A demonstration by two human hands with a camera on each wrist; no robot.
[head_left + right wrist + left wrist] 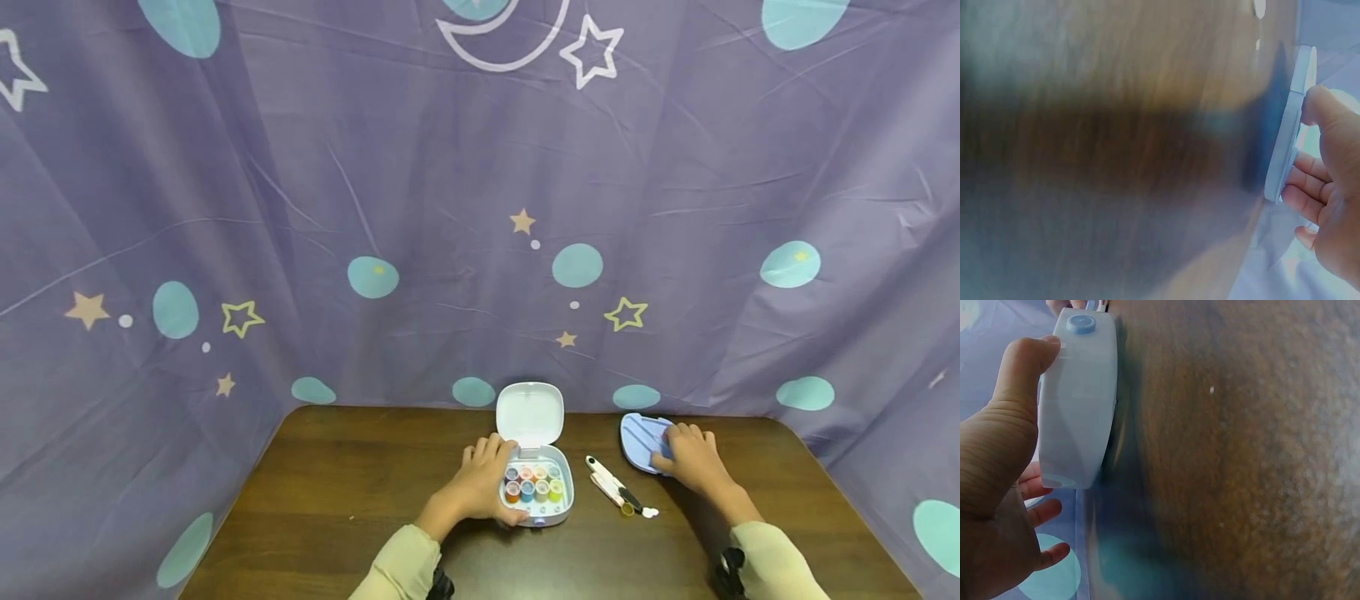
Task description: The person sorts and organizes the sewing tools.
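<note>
Gripping the left side of a white hinged case [558, 515] with the left hand [482, 482], partly spread, with the thumb on the front wall near a blue button [1081, 324] and fingers at the side and rear. Holding a light-blue flat board [637, 443] by its right part with the right hand [699, 460], half closed, with the thumb toward the near edge and fingers at the far right.

Standing mid-table, the case: near the rear edge of the wooden table [352, 500], with its lid [530, 414] raised before a purple curtain [450, 167]; impossible to tell whether touching it. Inside, in two rows, small coloured pots [527, 491].

To the left of the left hand, a wide stretch of wood; between case and board, only a narrow gap, partly taken up by slim white tools [611, 481] and a small yellowish pot [627, 509].

Hidden under the left hand, the case's left rim; under the right, much of the board. Cut off by the frame, the table's near edge and both sleeves [400, 564]. Blurred in the right wrist view, the wood grain.
</note>
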